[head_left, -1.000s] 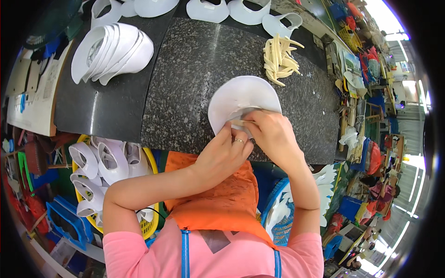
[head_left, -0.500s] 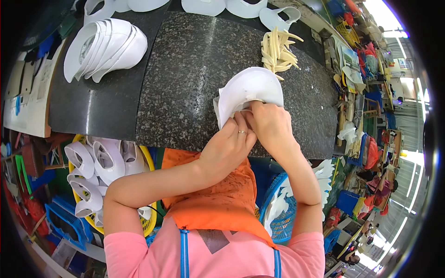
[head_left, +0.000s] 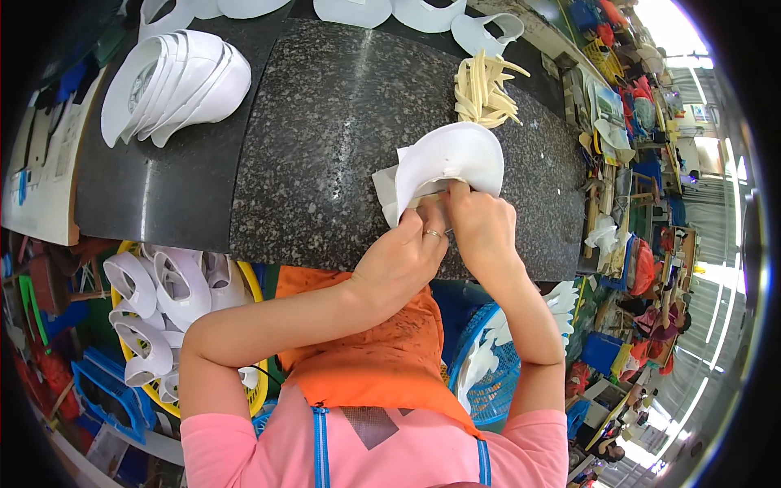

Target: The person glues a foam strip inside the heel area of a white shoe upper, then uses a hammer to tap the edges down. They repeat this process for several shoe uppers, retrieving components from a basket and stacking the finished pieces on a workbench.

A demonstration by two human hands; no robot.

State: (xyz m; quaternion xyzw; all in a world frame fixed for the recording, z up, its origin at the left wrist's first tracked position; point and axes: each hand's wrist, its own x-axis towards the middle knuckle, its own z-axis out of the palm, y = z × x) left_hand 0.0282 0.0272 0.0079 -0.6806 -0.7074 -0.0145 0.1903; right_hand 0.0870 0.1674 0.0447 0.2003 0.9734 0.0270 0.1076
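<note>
A white curved visor piece [head_left: 455,154] lies tilted at the near right of the dark speckled slab, its rounded brim facing away from me. My left hand [head_left: 409,244], with a ring on one finger, pinches the visor's inner edge at the left. Close beside it, my right hand [head_left: 482,224] is closed on the same inner edge, fingertips tucked under the brim. A paler flap shows at the visor's left side. Between my fingers runs a thin light strip along the edge; what it is I cannot make out. Just beyond the visor sits a heap of cream strips [head_left: 484,89].
Nested white visors [head_left: 183,85] stand at the far left of the slab [head_left: 309,146]; more line its far edge. Below left, a yellow basket [head_left: 262,366] holds several visors. A blue basket [head_left: 496,386] with white pieces is at my right. Crowded shelves and people fill the right side.
My fingers have shifted slightly along the visor's inner edge, and the visor has turned a little. The pale flap at its left shows more. The whole view has shifted slightly.
</note>
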